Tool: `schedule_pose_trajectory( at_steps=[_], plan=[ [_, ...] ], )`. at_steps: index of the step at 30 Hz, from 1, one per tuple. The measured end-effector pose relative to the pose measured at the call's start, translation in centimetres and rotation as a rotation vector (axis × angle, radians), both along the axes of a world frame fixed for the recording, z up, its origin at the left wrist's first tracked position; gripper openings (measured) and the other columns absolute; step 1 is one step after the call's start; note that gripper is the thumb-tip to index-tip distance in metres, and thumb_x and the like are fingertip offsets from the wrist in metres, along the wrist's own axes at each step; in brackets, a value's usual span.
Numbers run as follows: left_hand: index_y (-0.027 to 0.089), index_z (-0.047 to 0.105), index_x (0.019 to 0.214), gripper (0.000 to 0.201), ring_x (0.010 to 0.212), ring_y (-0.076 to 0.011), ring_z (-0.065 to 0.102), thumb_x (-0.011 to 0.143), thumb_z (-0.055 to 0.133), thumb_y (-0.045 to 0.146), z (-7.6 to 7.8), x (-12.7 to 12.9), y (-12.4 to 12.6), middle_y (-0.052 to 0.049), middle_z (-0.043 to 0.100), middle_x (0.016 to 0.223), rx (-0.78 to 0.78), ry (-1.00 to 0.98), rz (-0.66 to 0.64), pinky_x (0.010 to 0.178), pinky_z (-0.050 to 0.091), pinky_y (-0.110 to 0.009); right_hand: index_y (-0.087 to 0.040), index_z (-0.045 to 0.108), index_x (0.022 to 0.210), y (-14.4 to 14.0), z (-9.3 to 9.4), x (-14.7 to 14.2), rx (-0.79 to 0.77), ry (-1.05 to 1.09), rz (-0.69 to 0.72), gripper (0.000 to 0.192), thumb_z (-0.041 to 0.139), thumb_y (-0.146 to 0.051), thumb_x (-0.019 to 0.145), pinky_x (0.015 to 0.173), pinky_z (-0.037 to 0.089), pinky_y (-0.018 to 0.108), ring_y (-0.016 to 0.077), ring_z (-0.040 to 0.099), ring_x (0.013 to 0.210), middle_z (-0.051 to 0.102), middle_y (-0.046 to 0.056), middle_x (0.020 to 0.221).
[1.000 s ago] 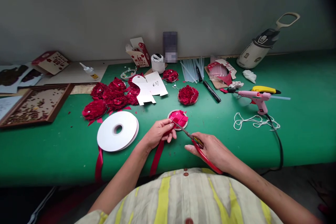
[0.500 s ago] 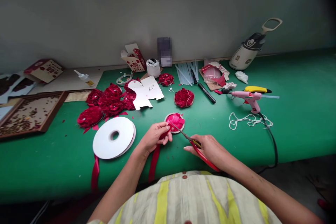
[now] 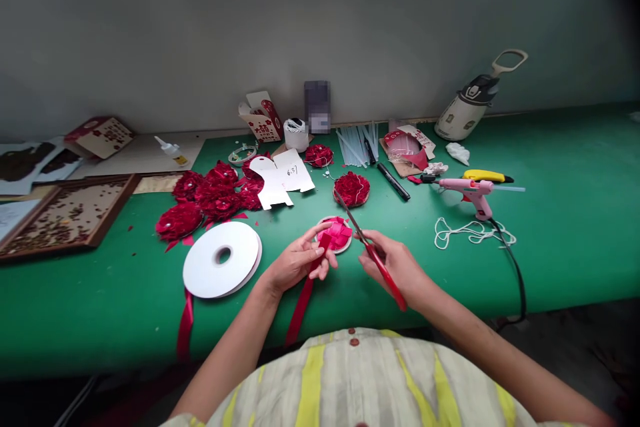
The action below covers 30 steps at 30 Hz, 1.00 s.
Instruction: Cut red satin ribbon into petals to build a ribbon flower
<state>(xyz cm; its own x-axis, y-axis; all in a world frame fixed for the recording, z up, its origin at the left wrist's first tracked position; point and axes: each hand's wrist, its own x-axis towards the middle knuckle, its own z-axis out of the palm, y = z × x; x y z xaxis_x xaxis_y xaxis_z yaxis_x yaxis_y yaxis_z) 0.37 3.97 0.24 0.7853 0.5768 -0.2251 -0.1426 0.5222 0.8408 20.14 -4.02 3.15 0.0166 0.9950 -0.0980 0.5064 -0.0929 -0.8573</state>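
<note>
Between the thumb and fingers of my left hand point(image 3: 303, 259) is the end of a red ribbon point(image 3: 301, 307), whose length hangs down toward the table's front edge. My right hand point(image 3: 393, 267) grips red-handled scissors point(image 3: 383, 272), blades pointing up and to the left, apart from the ribbon. Just beyond my left fingers lies a round pad point(image 3: 341, 235) with a pale rim and pink-red ribbon pieces on it, partly hidden by that hand. Behind it sits a ruffled dark red flower point(image 3: 352, 189), near the scissor tips. A white ribbon spool point(image 3: 207, 260) lies left of my left hand.
A pink glue gun point(image 3: 470, 195), white string point(image 3: 467, 233) and a yellow cutter point(image 3: 486, 176) lie at right. Black marker point(image 3: 394, 181) and glue sticks point(image 3: 354, 147) are behind. Red flowers point(image 3: 215, 193) and white card point(image 3: 273, 185) lie left; a bottle point(image 3: 463, 110) stands back right.
The scissors have moved away from the ribbon at my left hand, and their blades now point more steeply upward. My left fingers have spread, with the ribbon end raised.
</note>
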Motion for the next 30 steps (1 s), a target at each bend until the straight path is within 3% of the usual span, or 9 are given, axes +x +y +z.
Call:
schedule_pose_trajectory(
  at_steps=[4, 7, 11, 13, 18, 23, 30],
  plan=[
    [0.022, 0.023, 0.138, 0.067, 0.052, -0.0152, 0.061, 0.08, 0.057, 0.032, -0.1, 0.4, -0.5, -0.01, 0.066, 0.077, -0.002, -0.027, -0.089, 0.039, 0.028, -0.019, -0.02, 0.054, 0.112, 1.9, 0.0, -2.6, 0.089, 0.112, -0.022, 0.04, 0.057, -0.019, 0.072, 0.06, 0.045, 0.023, 0.0136, 0.056, 0.06, 0.063, -0.002, 0.068],
    [0.021, 0.027, 0.134, 0.063, 0.05, -0.0152, 0.061, 0.08, 0.057, 0.034, -0.6, 0.3, -0.7, -0.009, 0.067, 0.074, 0.007, -0.016, -0.099, 0.037, 0.028, -0.018, -0.02, 0.056, 0.109, 3.0, -0.1, -3.7, 0.112, 0.114, -0.048, 0.039, 0.054, -0.014, 0.07, 0.059, 0.046, 0.021, 0.0129, 0.056, 0.06, 0.061, -0.004, 0.064],
    [0.014, 0.052, 0.102, 0.031, 0.044, -0.0123, 0.058, 0.081, 0.055, 0.036, -0.9, 0.0, -0.7, -0.008, 0.065, 0.063, 0.01, 0.124, -0.039, 0.034, 0.025, -0.017, -0.019, 0.055, 0.108, 4.0, -0.3, -3.8, 0.132, 0.08, -0.102, 0.038, 0.054, -0.016, 0.07, 0.06, 0.045, 0.021, 0.0127, 0.055, 0.064, 0.062, -0.002, 0.071],
    [0.012, 0.053, 0.086, 0.025, 0.04, -0.0096, 0.055, 0.081, 0.055, 0.036, -0.9, -0.2, -0.5, -0.007, 0.064, 0.059, 0.01, 0.169, -0.01, 0.032, 0.02, -0.016, -0.018, 0.055, 0.109, 4.2, -0.2, -3.4, 0.126, 0.058, -0.11, 0.038, 0.056, -0.02, 0.071, 0.059, 0.044, 0.022, 0.013, 0.054, 0.063, 0.062, -0.001, 0.072],
    [0.015, 0.049, 0.081, 0.023, 0.035, -0.0056, 0.048, 0.082, 0.053, 0.037, -0.8, -0.6, -0.2, -0.003, 0.063, 0.057, 0.021, 0.177, 0.08, 0.032, 0.015, -0.015, -0.018, 0.058, 0.1, 1.5, 0.5, -0.7, 0.058, -0.018, -0.062, 0.033, 0.059, -0.039, 0.074, 0.054, 0.039, 0.023, 0.0132, 0.048, 0.056, 0.055, -0.003, 0.062],
    [0.015, 0.046, 0.077, 0.022, 0.033, -0.0031, 0.044, 0.083, 0.051, 0.036, -1.0, -0.5, -0.2, -0.001, 0.062, 0.056, 0.031, 0.174, 0.144, 0.033, 0.016, -0.014, -0.02, 0.055, 0.098, -2.4, 1.2, 1.6, -0.246, -0.141, 0.185, 0.042, 0.047, -0.058, 0.08, 0.051, 0.036, 0.022, 0.0136, 0.048, 0.055, 0.053, -0.002, 0.064],
    [0.014, 0.049, 0.079, 0.023, 0.035, -0.0055, 0.048, 0.083, 0.051, 0.037, -1.0, 0.0, -0.4, -0.002, 0.061, 0.056, 0.055, 0.195, 0.109, 0.032, 0.014, -0.015, -0.023, 0.056, 0.086, -1.9, 1.2, -0.4, -0.207, -0.298, 0.223, 0.044, 0.041, -0.064, 0.08, 0.05, 0.03, 0.022, 0.0152, 0.049, 0.055, 0.056, -0.001, 0.062]
  ],
)
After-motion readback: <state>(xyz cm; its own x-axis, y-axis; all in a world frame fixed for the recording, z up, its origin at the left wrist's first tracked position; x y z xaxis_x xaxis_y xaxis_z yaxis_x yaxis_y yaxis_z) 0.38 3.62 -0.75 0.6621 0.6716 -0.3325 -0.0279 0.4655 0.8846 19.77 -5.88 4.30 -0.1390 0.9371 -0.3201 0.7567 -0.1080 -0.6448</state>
